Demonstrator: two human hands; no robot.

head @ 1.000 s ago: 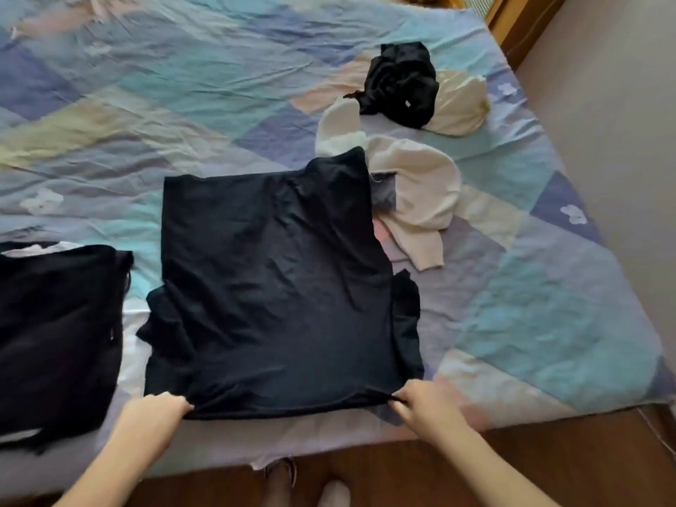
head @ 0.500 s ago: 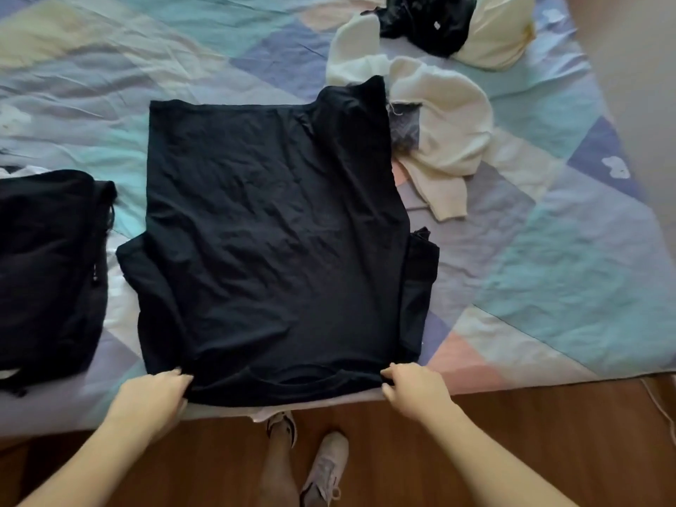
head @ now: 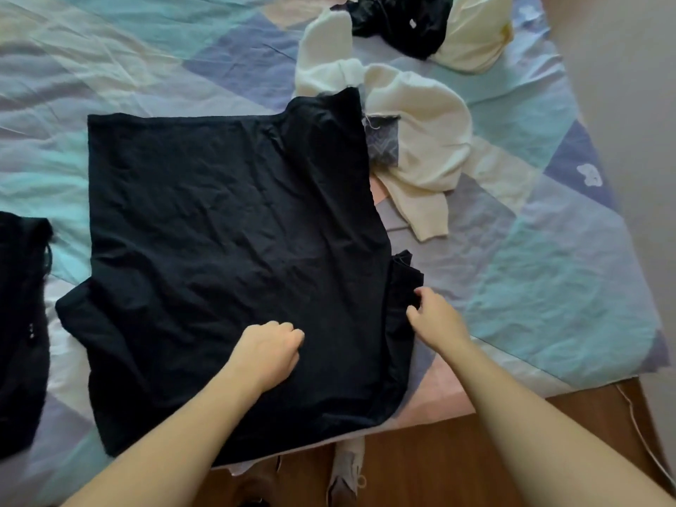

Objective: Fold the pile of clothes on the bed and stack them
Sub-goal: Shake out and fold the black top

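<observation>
Head view: black shirt (head: 226, 258) lay spread flat on the bed (head: 548, 287), center frame, collar end toward the near edge. Left hand (head: 269, 351) rested on the shirt at about 6 o'clock of its middle, fingers curled under; cannot tell if it gripped cloth. Right hand (head: 437, 318) pinched the shirt's right sleeve (head: 402, 287) at 4 o'clock. Folded black garment (head: 22, 323) sat at 9 o'clock, partly cut off. Cream sweater (head: 420, 140) lay crumpled at 1 o'clock, touching the shirt's far corner. Beyond it, a black bundle (head: 398, 20) sat beside another cream piece (head: 475, 34). Wood floor (head: 439, 451) and shoes (head: 345, 470) at 6 o'clock.
</observation>
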